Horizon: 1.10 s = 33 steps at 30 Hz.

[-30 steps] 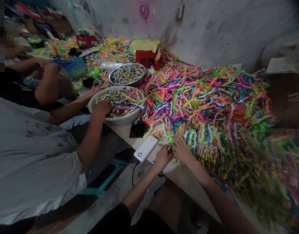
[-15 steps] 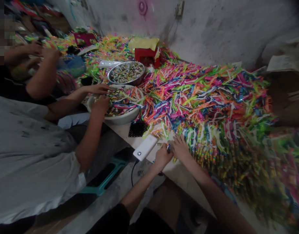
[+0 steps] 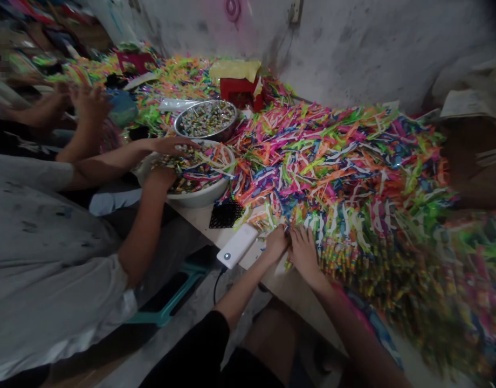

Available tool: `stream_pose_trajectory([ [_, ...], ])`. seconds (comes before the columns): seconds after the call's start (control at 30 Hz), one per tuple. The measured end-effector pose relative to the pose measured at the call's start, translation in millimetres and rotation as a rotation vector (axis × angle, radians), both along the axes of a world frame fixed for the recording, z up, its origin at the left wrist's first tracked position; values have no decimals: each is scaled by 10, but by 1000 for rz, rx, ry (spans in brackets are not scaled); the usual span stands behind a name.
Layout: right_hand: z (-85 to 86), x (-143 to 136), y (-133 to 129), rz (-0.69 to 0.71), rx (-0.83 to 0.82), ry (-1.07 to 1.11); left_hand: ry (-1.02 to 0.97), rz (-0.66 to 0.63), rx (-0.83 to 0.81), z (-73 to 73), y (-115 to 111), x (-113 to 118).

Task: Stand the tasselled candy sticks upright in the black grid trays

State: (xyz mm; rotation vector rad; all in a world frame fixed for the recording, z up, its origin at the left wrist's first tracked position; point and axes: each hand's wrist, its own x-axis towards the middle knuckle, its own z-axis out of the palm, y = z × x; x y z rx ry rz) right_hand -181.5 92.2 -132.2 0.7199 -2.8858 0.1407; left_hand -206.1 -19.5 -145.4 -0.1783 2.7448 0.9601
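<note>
My left hand (image 3: 277, 242) is at the near edge of the colourful heap, its fingertips bent down and hidden, close beside my right hand. My right hand (image 3: 303, 249) lies palm down, fingers spread forward over the strips at the table's edge. Between the two hands the small items are too small to make out. A large pile of bright strips (image 3: 312, 156) stretches behind and to the right, with a row of thin wrapped pieces (image 3: 353, 258) right of my right hand. Left of my left hand lies a white power bank (image 3: 238, 245) with a black cable.
At left, a person in a grey shirt (image 3: 49, 231) has both hands in a white basin (image 3: 203, 198). Behind it stand a metal bowl (image 3: 207, 119) and a red stool (image 3: 240, 92). A black mesh (image 3: 226, 214) and a teal stool (image 3: 163, 312) are nearer.
My left hand has moved forward and right, up to the heap beside my right hand. The neighbouring person's near hand has moved deeper into the basin. The view has shifted slightly.
</note>
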Motion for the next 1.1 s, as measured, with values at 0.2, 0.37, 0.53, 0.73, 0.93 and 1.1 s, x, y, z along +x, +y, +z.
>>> stream_pose_trajectory([
  [0.2, -66, -9, 11, 1, -24, 18, -79, -2, -27, -17, -12, -103],
  [0.37, -63, 6, 3, 0, -33, 25, -92, -5, -6, -15, -17, -108],
  [0.53, -71, -22, -3, 26, -9, 19, -45, 48, 41, 30, -85, -130],
  [0.73, -68, -103, -71, 73, -55, -28, 73, 131, 128, 166, -319, -76],
  [0.93, -13, -25, -247, 185, -226, -156, 189, 194, 263, 214, -486, 219],
  [1.1, 135, 110, -408, 167, -337, -369, 215, 129, 391, 219, -623, 537],
])
